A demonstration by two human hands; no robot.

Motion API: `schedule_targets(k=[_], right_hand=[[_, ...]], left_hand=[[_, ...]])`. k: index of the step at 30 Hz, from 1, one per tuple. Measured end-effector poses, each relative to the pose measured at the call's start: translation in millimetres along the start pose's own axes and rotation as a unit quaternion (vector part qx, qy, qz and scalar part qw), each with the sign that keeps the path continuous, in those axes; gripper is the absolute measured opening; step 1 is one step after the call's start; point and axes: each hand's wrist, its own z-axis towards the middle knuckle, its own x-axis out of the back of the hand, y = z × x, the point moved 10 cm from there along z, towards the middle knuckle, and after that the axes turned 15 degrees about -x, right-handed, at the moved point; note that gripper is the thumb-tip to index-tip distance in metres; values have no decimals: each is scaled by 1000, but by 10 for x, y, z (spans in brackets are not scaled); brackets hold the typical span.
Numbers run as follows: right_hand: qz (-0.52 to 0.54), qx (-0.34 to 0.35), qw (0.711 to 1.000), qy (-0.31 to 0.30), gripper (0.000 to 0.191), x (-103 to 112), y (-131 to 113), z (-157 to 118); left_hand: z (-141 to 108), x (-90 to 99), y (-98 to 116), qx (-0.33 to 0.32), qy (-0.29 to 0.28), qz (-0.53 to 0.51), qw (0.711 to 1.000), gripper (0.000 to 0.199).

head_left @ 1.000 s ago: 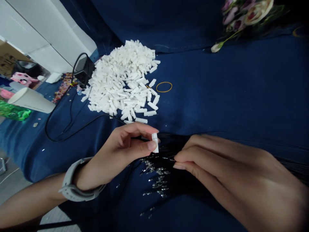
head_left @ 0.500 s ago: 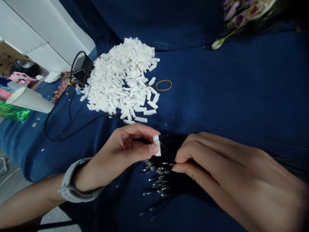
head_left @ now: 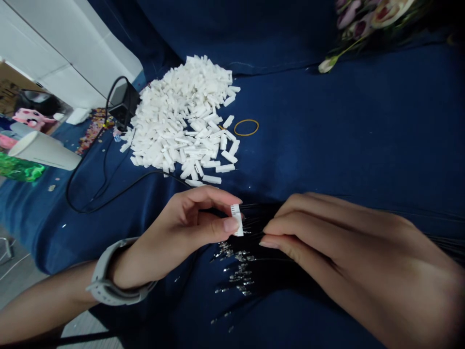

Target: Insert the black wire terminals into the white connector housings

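from the head camera, the left hand, with a grey smartwatch on its wrist, is nearly closed: thumb and fingers pinch a small white connector housing upright at their tips, just above the middle of the dark blue fabric. the right hand comes in from the lower right, its thumb and index finger closed together on a thin black wire close beside the housing, with the other fingers curled loosely above. the wire's far end is hidden by the hand.

between the hands and below them lies a bundle of black wires, with crimped metal terminals fanned out on the fabric, their tips pointing to the lower left. above the hands sits a large loose heap of white connector housings, a few strays at its edge near the left hand's fingers. a yellow rubber band lies just right of the heap.

behind the heap stands a black power adapter, its black cable looping over the fabric. further left a white paper cup lies on its side near a shiny green bag and a pink plush toy. artificial flowers sit at the top right.
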Motion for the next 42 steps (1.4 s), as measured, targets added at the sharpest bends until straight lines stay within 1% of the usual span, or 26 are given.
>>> schedule_targets(k=[3,8,12,18,22,27,31,33,36,39,42], right_hand=[[-6,16,1000,-13,30,-56,-22,-43],[11,35,999,-28,19,-70,-14,-126],[-4,41,999,-16,20,-58,-42,-99],[-30,61,998,5,28,-38,-126,-70],[-32,67,997,1,30,-32,-141,-93],[-69,82,994,-7,29,-111,-151,-103],[-87,93,992,16,33,-105,-202,-106],[-96,102,990,25,35,-88,-242,-117],[-127,137,982,41,36,-54,-321,-148],[-149,166,974,27,31,-77,-357,-171],[-144,165,976,6,28,-104,-344,-178]], left_hand=[[1,5,-6,1,3,3,1000,16],[4,12,-14,-1,7,0,1000,16],[5,6,-4,-4,8,0,1000,16],[-6,6,21,-7,10,9,1000,17],[-15,12,22,-9,10,22,1000,18],[-15,52,67,-39,32,83,995,18],[-30,53,101,-53,46,127,989,15],[-41,54,109,-56,53,127,989,14],[-53,54,98,-51,59,112,991,15],[-59,55,67,-35,56,97,993,20],[-59,48,78,-32,46,96,994,24]])
